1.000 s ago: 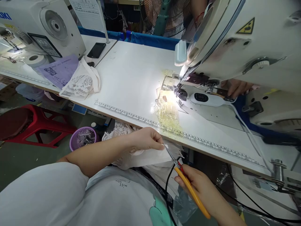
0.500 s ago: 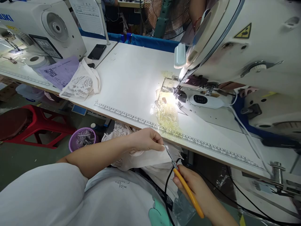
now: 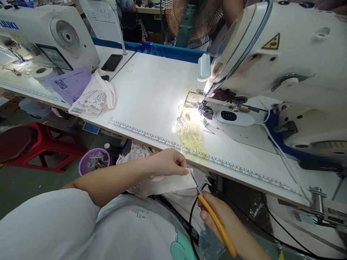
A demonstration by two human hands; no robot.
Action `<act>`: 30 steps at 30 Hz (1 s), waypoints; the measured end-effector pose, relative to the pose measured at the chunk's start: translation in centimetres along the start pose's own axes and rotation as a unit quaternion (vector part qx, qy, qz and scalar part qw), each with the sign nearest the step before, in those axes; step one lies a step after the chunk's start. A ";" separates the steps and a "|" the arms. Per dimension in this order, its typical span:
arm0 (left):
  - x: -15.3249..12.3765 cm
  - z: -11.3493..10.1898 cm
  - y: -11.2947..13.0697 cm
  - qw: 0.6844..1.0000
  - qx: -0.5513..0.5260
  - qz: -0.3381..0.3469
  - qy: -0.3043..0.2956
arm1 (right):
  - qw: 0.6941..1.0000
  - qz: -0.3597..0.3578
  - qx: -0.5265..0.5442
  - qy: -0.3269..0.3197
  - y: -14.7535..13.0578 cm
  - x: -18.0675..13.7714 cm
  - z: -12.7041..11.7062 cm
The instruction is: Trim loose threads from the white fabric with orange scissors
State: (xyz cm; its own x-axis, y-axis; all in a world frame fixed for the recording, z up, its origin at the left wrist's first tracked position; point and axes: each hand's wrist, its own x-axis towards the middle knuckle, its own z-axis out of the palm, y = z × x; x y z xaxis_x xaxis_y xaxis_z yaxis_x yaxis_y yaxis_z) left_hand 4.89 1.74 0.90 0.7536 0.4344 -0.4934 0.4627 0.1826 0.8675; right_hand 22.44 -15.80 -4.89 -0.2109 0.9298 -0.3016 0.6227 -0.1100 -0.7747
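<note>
Just below the table's front edge, my left hand (image 3: 173, 162) pinches the edge of a pale cream fabric piece (image 3: 170, 183) that hangs over my lap. My right hand (image 3: 217, 207) is wrapped round a pair of scissors (image 3: 215, 218) with orange handles. The scissors' metal blades point up and left, their tips at the fabric edge close to my left fingertips. Whether the blades are parted is too small to tell. More of the fabric, with white lace (image 3: 139, 151), lies bunched behind my left forearm.
A sewing machine (image 3: 244, 65) with a lit needle area stands right on the white table (image 3: 151, 90). Left are a second machine (image 3: 65, 36), a lace bra piece (image 3: 94, 95), a purple paper (image 3: 72, 83) and a phone (image 3: 112, 62). A purple basket (image 3: 93, 160) and red stool (image 3: 46, 148) stand below.
The view has shifted slightly. The scissors and my right hand have moved a little down and left; my left hand keeps its pinch on the fabric.
</note>
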 end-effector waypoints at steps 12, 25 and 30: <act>-0.3 -0.6 1.1 0.998 -0.021 -0.038 -0.041 | 0.998 -0.020 -0.036 0.053 0.5 0.3 0.1; -0.3 0.4 0.6 0.995 0.076 0.047 0.037 | 0.999 -0.021 -0.034 0.029 -0.3 0.3 -0.6; -0.2 0.4 0.5 0.996 0.062 0.052 0.038 | 0.998 -0.011 -0.038 0.053 0.3 0.4 0.0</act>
State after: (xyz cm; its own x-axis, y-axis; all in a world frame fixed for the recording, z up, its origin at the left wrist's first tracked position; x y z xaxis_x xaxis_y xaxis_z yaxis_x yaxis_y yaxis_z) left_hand 5.18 1.39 1.39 0.7653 0.5113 -0.3909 0.4419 0.0241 0.8967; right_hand 22.53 -15.47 -5.24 -0.1469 0.9643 -0.2203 0.6753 -0.0649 -0.7346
